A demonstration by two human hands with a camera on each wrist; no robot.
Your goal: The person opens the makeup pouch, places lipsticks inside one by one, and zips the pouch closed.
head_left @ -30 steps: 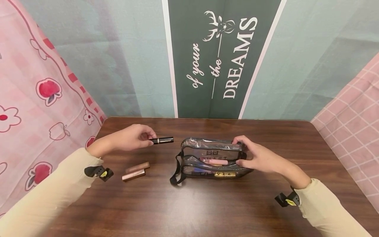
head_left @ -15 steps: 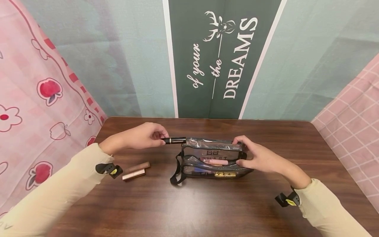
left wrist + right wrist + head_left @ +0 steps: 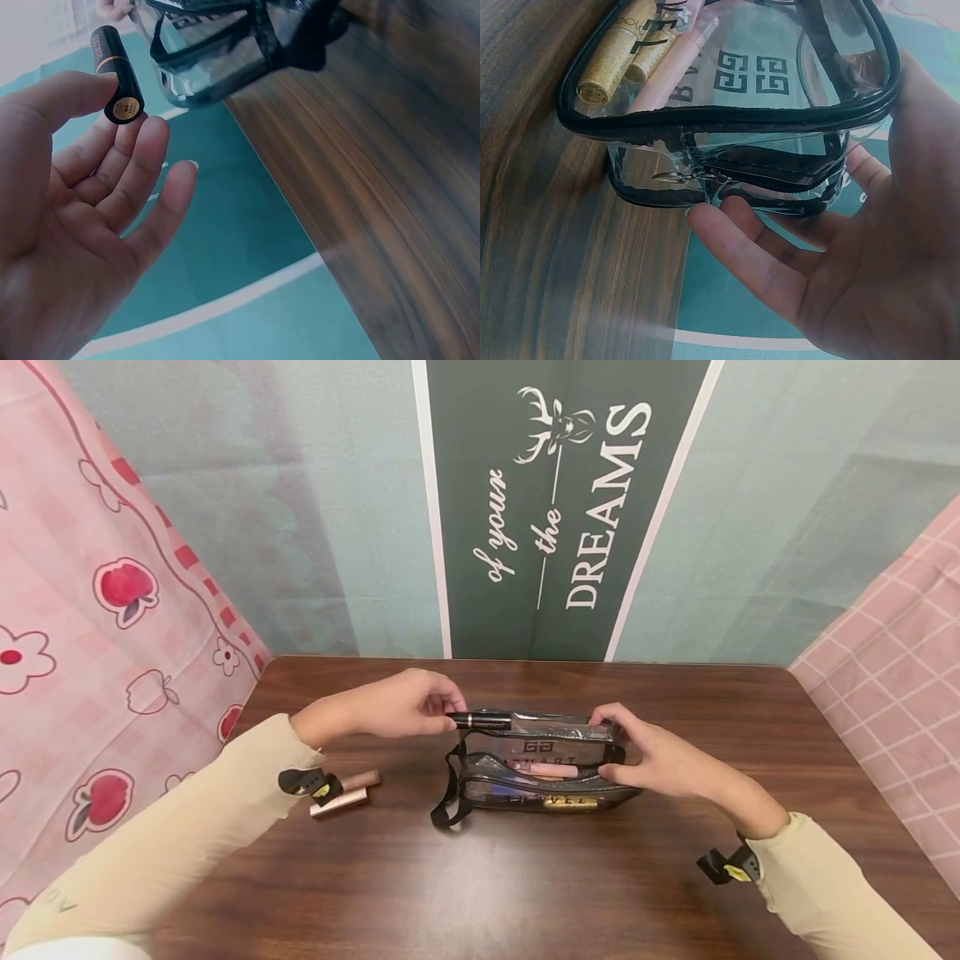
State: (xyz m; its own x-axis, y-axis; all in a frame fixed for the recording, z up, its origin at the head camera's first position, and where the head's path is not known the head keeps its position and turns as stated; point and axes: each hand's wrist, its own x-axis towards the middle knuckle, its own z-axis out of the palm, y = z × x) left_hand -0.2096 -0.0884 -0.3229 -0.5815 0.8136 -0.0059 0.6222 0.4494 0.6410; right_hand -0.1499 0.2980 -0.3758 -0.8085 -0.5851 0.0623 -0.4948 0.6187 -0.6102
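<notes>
Between thumb and fingers my left hand [image 3: 412, 702] pinches a black lipstick [image 3: 487, 722] with a gold band; a round label shows on its end in the left wrist view. The lipstick lies level over the back left part of a clear makeup bag [image 3: 538, 747] with black trim, its top unzipped. At the bag's right end, my right hand [image 3: 660, 760] holds it with thumb and fingers spread across the edges. Inside the bag are a pink tube [image 3: 555, 770] and gold tubes [image 3: 604, 75]. Whether the lipstick touches the bag cannot be told.
A rose-gold tube [image 3: 339, 802] and a brown one [image 3: 363, 780] lie on the wooden table [image 3: 420, 893], under the left wrist's camera strap. The bag's black loop [image 3: 446, 814] hangs at its left end. Fabric drapes stand behind the table and at both sides.
My left hand has carried the lipstick rightward, from beside the bag to over its back left part. The right hand and the bag have stayed in place.
</notes>
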